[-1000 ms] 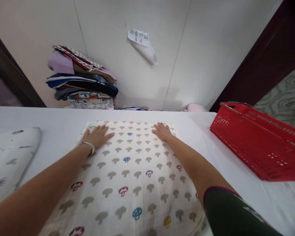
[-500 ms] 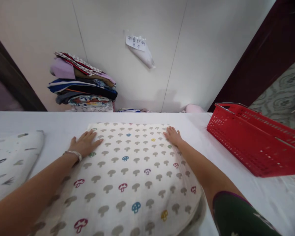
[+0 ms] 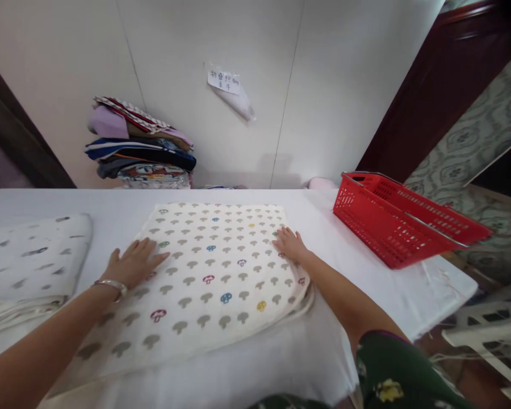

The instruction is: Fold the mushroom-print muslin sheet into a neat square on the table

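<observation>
A cream cloth point(image 3: 213, 261) printed with grey and coloured mushrooms lies folded in layers on the white-covered table. On its left edge rests my left hand point(image 3: 134, 262), palm down with the fingers apart and a silver bangle at the wrist. My right hand point(image 3: 290, 244) lies flat on the cloth's right edge, fingers spread. The cloth's layers show as a rounded fold near my right forearm. Part of its near left side is hidden under my left forearm.
Left of the mushroom cloth lies another folded white patterned cloth point(image 3: 29, 255). A red plastic basket point(image 3: 392, 221) stands at the table's right side. Stacked folded fabrics point(image 3: 140, 142) sit against the wall, where a paper label point(image 3: 224, 81) hangs. A white stool point(image 3: 485, 341) is at lower right.
Both hands have come nearer to me along the cloth's sides, still flat. My view has shifted, showing more of the basket, the table's right corner and the cloth's near edge.
</observation>
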`<state>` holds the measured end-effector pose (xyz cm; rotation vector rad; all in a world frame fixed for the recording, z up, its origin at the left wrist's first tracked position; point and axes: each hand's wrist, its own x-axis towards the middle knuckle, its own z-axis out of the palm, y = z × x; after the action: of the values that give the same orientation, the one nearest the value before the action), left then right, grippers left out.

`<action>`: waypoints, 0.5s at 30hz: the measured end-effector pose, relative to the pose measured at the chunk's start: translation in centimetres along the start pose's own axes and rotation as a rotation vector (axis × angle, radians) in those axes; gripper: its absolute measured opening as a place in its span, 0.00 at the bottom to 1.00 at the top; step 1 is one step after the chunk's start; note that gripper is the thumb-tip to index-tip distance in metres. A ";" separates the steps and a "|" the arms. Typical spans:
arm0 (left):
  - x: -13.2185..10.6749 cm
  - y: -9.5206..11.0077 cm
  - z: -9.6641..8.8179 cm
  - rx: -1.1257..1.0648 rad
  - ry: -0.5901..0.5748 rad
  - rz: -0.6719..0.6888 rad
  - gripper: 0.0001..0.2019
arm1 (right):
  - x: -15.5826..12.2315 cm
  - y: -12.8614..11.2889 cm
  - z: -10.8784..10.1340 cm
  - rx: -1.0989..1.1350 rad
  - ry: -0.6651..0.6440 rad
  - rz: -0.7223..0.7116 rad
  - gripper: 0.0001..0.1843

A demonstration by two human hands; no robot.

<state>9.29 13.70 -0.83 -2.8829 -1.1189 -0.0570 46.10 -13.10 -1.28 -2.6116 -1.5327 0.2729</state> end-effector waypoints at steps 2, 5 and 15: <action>-2.4 0.1 0.3 0.052 -0.012 0.067 0.20 | -2.0 0.1 0.5 0.002 -0.001 -0.062 0.34; -5.6 0.1 0.8 -0.014 -0.060 0.062 0.21 | -4.5 0.6 1.3 0.020 -0.008 -0.104 0.31; -12.2 5.7 -0.5 -0.293 -0.014 0.231 0.25 | -12.3 1.7 1.6 0.318 0.193 -0.044 0.27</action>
<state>4.10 1.23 -1.13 -3.2552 -0.8325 -0.2085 41.36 -24.72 -1.90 -2.2838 -1.3558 0.2306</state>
